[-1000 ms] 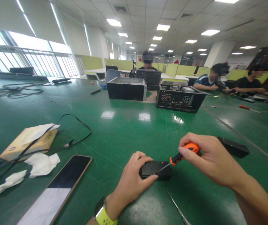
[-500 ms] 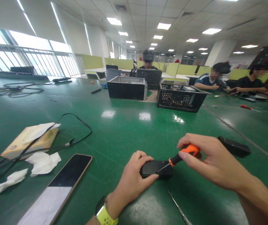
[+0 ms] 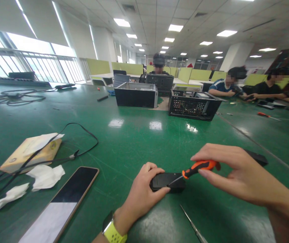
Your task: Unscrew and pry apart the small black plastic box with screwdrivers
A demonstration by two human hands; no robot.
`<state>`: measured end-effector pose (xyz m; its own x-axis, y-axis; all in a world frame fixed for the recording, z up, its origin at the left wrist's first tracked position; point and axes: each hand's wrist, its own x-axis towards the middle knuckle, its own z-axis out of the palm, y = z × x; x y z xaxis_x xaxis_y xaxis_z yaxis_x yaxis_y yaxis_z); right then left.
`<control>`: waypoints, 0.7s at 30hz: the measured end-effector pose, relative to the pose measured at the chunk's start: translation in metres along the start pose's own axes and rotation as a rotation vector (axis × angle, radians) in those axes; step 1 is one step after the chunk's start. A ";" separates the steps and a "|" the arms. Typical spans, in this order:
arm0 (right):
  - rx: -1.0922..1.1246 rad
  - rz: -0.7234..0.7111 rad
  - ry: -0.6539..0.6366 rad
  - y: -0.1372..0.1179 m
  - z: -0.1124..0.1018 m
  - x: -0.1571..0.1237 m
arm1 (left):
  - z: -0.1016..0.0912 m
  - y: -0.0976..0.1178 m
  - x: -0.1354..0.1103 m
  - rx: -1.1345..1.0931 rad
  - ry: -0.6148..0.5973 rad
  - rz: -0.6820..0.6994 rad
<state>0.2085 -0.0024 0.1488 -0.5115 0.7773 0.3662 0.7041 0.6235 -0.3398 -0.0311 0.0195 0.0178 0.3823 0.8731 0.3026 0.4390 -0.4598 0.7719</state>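
Note:
My left hand (image 3: 145,187) grips the left end of a small black box-shaped device (image 3: 176,184) lying on the green table, thumb along its near side and fingers at the far side. A screwdriver (image 3: 202,166) with an orange and black handle is held between the thumb and fingers of my right hand (image 3: 232,172). It slants down to the left, its tip at the top of the device near my left thumb. What the tip touches is too small to make out. Below the device lies a thin metal tool (image 3: 192,222) that looks like tweezers. A similar black piece (image 3: 257,157) is partly hidden behind my right hand.
At left are a phone (image 3: 65,202), crumpled tissue (image 3: 45,177), a yellowish packet (image 3: 30,153) and black cables (image 3: 83,153). Computer cases (image 3: 136,96) stand across the table (image 3: 124,141). Another screwdriver (image 3: 268,116) lies far right. Several people sit beyond.
My right hand has shifted slightly right and its fingers have loosened around the screwdriver's handle, which tilts lower. My left hand and the device stay in place, apart from a small camera shift.

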 end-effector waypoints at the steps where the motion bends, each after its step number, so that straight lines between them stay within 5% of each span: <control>1: 0.003 0.029 0.018 0.005 -0.001 -0.002 | 0.000 0.000 0.000 0.000 0.001 0.002; 6: -0.108 0.403 0.253 0.058 0.018 -0.036 | 0.000 -0.001 0.000 -0.002 0.011 0.017; 13: -0.218 0.673 0.241 0.143 0.071 -0.108 | 0.000 -0.002 0.002 0.008 -0.016 0.023; 17: -0.250 0.664 0.247 0.144 0.076 -0.107 | 0.000 -0.002 0.001 0.006 -0.018 0.028; 21: -0.260 0.604 0.237 0.099 0.080 -0.091 | -0.001 -0.003 0.001 0.000 -0.027 0.026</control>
<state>0.2850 -0.0047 0.0124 0.1072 0.9237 0.3678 0.9416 0.0244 -0.3357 -0.0323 0.0217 0.0163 0.4154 0.8562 0.3073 0.4291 -0.4823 0.7637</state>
